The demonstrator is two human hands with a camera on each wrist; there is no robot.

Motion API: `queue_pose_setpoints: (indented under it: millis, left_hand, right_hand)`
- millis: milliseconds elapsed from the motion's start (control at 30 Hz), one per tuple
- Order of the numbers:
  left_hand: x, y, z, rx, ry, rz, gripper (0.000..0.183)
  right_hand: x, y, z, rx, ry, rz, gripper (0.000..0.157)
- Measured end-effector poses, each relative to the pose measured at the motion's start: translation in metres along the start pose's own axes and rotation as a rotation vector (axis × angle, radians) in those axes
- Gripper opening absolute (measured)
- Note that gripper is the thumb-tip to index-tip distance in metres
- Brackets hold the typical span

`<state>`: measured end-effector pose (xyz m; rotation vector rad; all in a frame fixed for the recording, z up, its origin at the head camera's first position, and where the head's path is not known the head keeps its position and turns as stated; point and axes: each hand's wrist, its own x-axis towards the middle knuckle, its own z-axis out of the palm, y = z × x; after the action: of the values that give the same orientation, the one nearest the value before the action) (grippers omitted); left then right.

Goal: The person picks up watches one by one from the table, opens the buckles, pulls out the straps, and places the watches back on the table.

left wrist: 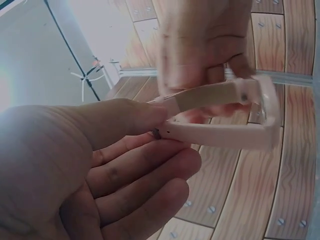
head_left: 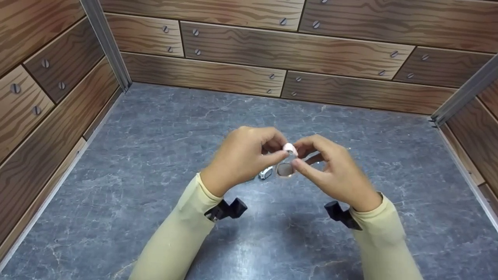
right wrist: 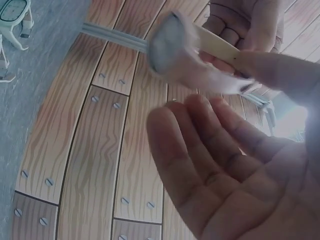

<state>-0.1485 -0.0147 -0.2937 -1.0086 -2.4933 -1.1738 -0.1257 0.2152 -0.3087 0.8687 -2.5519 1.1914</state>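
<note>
A pale pink wristwatch (head_left: 285,169), its strap bent into a loop, is held up between both hands above the table. The left hand (head_left: 249,151) pinches the strap near its ends between thumb and fingers, the other fingers bent loosely below, as the left wrist view shows. From the other side, the right hand (head_left: 334,167) has its thumb and a finger at the strap end; in the right wrist view its thumb (right wrist: 270,70) lies on the strap while the remaining fingers extend loosely. The watch case (left wrist: 270,115) hangs away from the left hand.
Behind the hands on the grey marbled table (head_left: 163,217) lies a second watch (head_left: 266,172), light-coloured with a squarish case. The right wrist view shows this watch (right wrist: 14,15) and part of another strap. Wood-patterned walls (head_left: 233,46) enclose the table at the back and sides.
</note>
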Motion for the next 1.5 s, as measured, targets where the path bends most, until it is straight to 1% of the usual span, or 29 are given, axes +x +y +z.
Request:
queue_pose_setpoints:
  millis: [133, 267, 400, 533, 667, 767, 867, 967, 1100, 1267, 1433, 1500]
  left_hand:
    - [0.0, 0.001, 0.004, 0.04, -0.062, -0.005, 0.014]
    - [-0.001, 0.0, 0.006, 0.071, -0.103, 0.01, 0.015]
    - [-0.001, -0.001, 0.007, 0.079, -0.099, 0.027, 0.012]
    - [-0.002, -0.001, 0.008, 0.102, -0.098, 0.039, 0.01]
    - [-0.002, -0.001, 0.009, 0.12, -0.11, 0.051, 0.01]
    - [-0.002, -0.002, 0.008, 0.104, -0.108, 0.058, 0.011]
    - [-0.002, -0.002, 0.007, 0.064, -0.094, 0.053, 0.011]
    - [-0.003, -0.002, 0.006, -0.001, -0.08, 0.035, 0.01]
    - [-0.002, 0.0, 0.008, -0.123, -0.059, 0.009, 0.008]
    - [0.0, 0.004, 0.012, -0.255, -0.032, 0.006, 0.007]
    - [0.001, 0.004, 0.013, -0.304, -0.01, 0.002, 0.007]
    - [0.001, 0.003, 0.013, -0.316, -0.013, -0.003, 0.007]
  right_hand:
    - [0.0, 0.0, 0.001, -0.023, 0.017, -0.06, 0.016]
    - [0.001, 0.0, 0.001, -0.058, 0.015, -0.058, 0.01]
    - [0.001, -0.001, 0.002, -0.06, 0.005, -0.005, 0.005]
    - [0.002, -0.001, 0.001, -0.058, -0.037, 0.037, 0.003]
    - [0.002, 0.0, 0.0, -0.05, -0.082, 0.033, 0.002]
    - [0.003, 0.0, 0.0, -0.04, -0.083, 0.022, 0.003]
    - [0.003, -0.001, 0.0, -0.037, -0.053, -0.011, 0.005]
    - [0.003, -0.001, 0.0, -0.025, -0.013, -0.059, 0.007]
    - [0.001, -0.001, 0.0, -0.002, 0.029, -0.098, 0.012]
    - [0.0, -0.001, -0.001, 0.011, 0.069, -0.122, 0.013]
    - [0.0, -0.001, 0.0, 0.04, 0.075, -0.146, 0.018]
    - [0.0, 0.0, 0.0, 0.052, 0.068, -0.155, 0.018]
